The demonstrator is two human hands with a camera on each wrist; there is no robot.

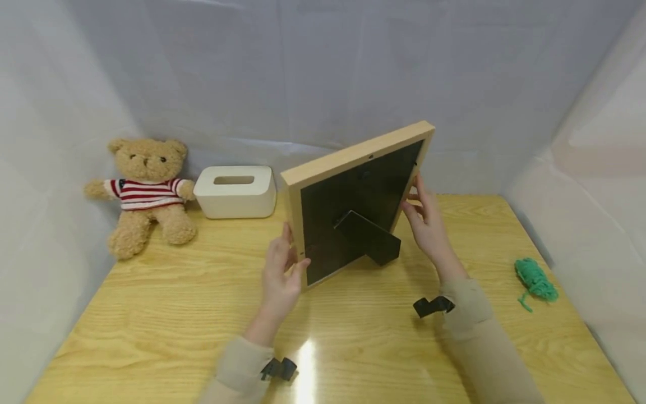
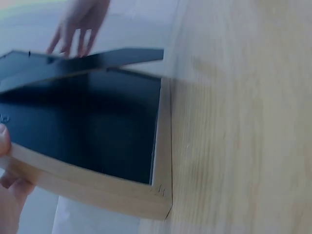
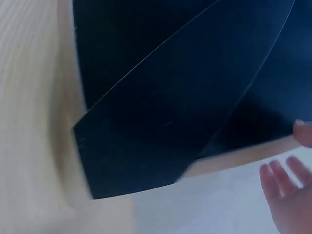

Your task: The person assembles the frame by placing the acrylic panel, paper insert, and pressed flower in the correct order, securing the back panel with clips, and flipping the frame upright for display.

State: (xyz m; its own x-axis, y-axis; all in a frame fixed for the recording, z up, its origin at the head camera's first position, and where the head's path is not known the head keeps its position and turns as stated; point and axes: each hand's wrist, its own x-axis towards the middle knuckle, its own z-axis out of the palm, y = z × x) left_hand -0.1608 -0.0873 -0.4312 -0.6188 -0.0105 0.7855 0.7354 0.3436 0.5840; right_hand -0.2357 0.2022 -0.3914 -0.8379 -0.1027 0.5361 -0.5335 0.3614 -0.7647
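A wooden picture frame (image 1: pixel 358 151) stands tilted over the table, its black back and fold-out stand leg (image 1: pixel 370 238) facing me. My left hand (image 1: pixel 280 269) grips its left side, thumb on the back edge; in the left wrist view, that thumb (image 2: pixel 4 140) lies on the wooden rim. On the opposite side, my right hand (image 1: pixel 426 221) holds the right edge between thumb and fingers. The right wrist view has the stand leg (image 3: pixel 156 117) angled out from the backing. The front of the picture frame is hidden. Whether its lower edge touches the table, I cannot tell.
A teddy bear (image 1: pixel 146 191) in a striped shirt sits at the back left. Beside it is a white tissue box (image 1: pixel 234 193). Green yarn (image 1: pixel 536 279) lies near the right edge of the wooden table (image 1: pixel 166 314). Pale sheeting (image 1: pixel 323 73) hangs behind and at both sides.
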